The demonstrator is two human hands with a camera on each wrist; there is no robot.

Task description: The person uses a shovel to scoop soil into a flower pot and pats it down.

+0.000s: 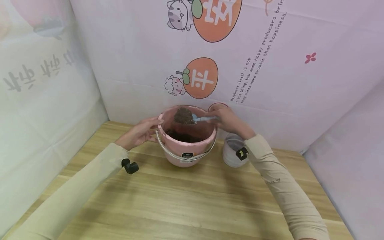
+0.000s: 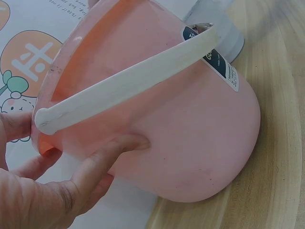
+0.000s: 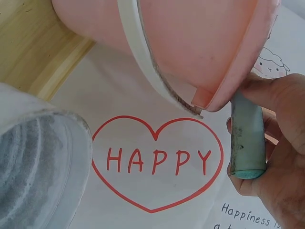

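A pink bucket (image 1: 177, 154) stands upright on the table with dark soil (image 1: 182, 136) inside. My left hand (image 1: 138, 134) grips its left side at the rim; in the left wrist view one digit lies along the outer wall below the white bail handle (image 2: 128, 86). My right hand (image 1: 230, 120) holds a small trowel (image 1: 204, 118) by its pale blue-green grip (image 3: 248, 136), at the bucket's right rim. A heap of soil (image 1: 183, 115) sits on the trowel's blade, over the bucket's mouth. That blade is mostly hidden under the soil.
A whitish pot (image 1: 230, 157), its inside dusty, stands right of the bucket under my right forearm. Printed cloth (image 1: 135, 66) hangs close behind the bucket and along both sides. The wooden table (image 1: 180, 200) extends toward me.
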